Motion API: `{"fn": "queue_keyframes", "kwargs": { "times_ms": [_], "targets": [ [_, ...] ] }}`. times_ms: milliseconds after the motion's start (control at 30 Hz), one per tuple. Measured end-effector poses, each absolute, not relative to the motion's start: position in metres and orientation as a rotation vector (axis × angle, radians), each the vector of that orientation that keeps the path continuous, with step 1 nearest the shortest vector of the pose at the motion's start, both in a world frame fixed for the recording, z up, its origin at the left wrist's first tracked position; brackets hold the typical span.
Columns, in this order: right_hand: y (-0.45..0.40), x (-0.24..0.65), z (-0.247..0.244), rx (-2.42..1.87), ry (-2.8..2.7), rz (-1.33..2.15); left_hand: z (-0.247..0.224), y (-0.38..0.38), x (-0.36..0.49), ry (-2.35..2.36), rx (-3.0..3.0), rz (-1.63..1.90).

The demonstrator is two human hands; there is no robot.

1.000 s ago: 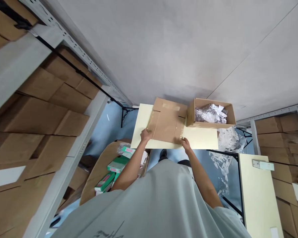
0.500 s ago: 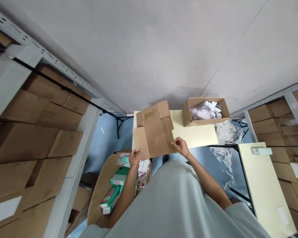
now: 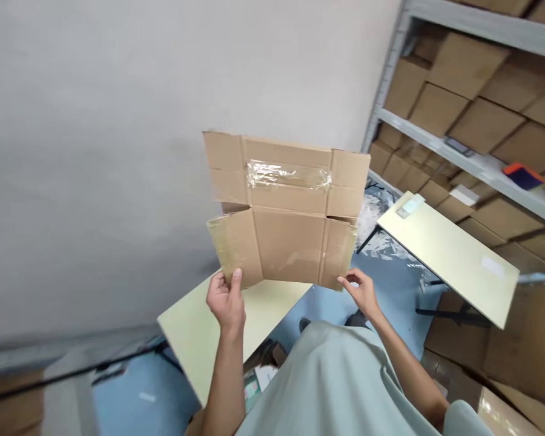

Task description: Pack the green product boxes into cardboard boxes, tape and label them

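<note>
Held up in front of me is an unfolded cardboard box, its flaps spread and creased. A strip of shiny clear tape crosses its upper panel, and yellowish tape runs along both side flaps. My left hand pinches the lower left flap, thumb on the near face. At the lower right corner, my right hand grips the edge between thumb and fingers. Below the cardboard lies the pale yellow table, partly hidden by it and by my left arm.
A second pale table to the right carries a small light green box. Shelves packed with cartons line the right side. White scraps lie on the blue floor. An open carton with green packages sits below my left arm.
My view has swung to the right. Both hands have raised the cardboard off the table to a more upright, level position, with its flaps spread wider. The box of plastic wrap is no longer visible.
</note>
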State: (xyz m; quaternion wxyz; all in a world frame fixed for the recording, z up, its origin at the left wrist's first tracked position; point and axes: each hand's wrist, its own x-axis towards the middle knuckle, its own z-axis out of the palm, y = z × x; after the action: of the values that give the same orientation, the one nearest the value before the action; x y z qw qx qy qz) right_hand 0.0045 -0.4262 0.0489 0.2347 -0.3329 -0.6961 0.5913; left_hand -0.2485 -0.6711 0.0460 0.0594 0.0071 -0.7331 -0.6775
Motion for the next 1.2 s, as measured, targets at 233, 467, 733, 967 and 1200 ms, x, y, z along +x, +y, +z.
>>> {"fn": "queue_keyframes", "kwargs": {
  "times_ms": [233, 467, 733, 967, 1200],
  "targets": [
    [-0.278, 0.145, 0.034, -1.278, -1.492, 1.313, 0.094, -0.430, -0.191, -2.243, -0.724, -1.991],
    [-0.159, 0.268, 0.080, -1.356, -1.420, 0.907, 0.129, -0.225, -0.095, -2.217, -1.303, -1.837],
    [-0.014, 0.352, 0.091, -1.476, -1.404, 0.560, 0.115, -0.077, -0.040, -2.205, -2.005, -1.619],
    [0.048, 0.368, 0.058, -1.692, -1.217, 0.668, 0.085, 0.035, -0.010, -2.270, -2.605, -1.448],
    [0.055, 0.368, 0.047, -1.879, -0.984, 0.730, 0.062, 0.098, -0.002, -1.865, -2.978, -1.014]
  ]
}}
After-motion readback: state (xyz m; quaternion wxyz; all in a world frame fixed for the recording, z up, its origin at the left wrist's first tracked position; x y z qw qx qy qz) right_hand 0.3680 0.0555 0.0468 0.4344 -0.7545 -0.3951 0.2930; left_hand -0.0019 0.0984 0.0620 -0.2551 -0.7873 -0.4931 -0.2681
